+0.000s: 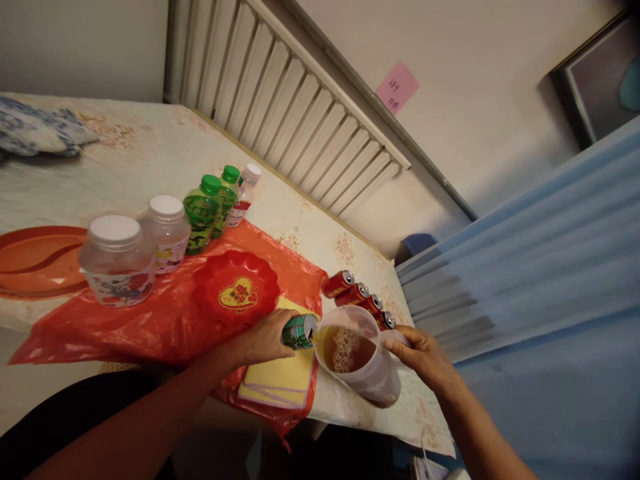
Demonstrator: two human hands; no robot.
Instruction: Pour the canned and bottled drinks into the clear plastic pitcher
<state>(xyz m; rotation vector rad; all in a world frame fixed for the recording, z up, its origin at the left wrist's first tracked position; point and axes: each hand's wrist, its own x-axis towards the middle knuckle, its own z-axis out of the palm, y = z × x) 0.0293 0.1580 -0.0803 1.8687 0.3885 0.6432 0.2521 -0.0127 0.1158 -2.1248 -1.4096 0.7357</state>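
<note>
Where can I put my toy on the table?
Bare tablecloth lies between the patterned cloth and green bottles, and between the radiator and red plastic bag. Crowded: around the pitcher, by red cans and yellow sheets.

The only camera sits on the wearer's head, peering forward and down across the table (pixel 133 180), near enough that both arms (pixel 473 420) run in from the bottom edge. It's tilted: the radiator (pixel 293 107) slants down rightward. The dark lower edge I can't quite read.
</note>
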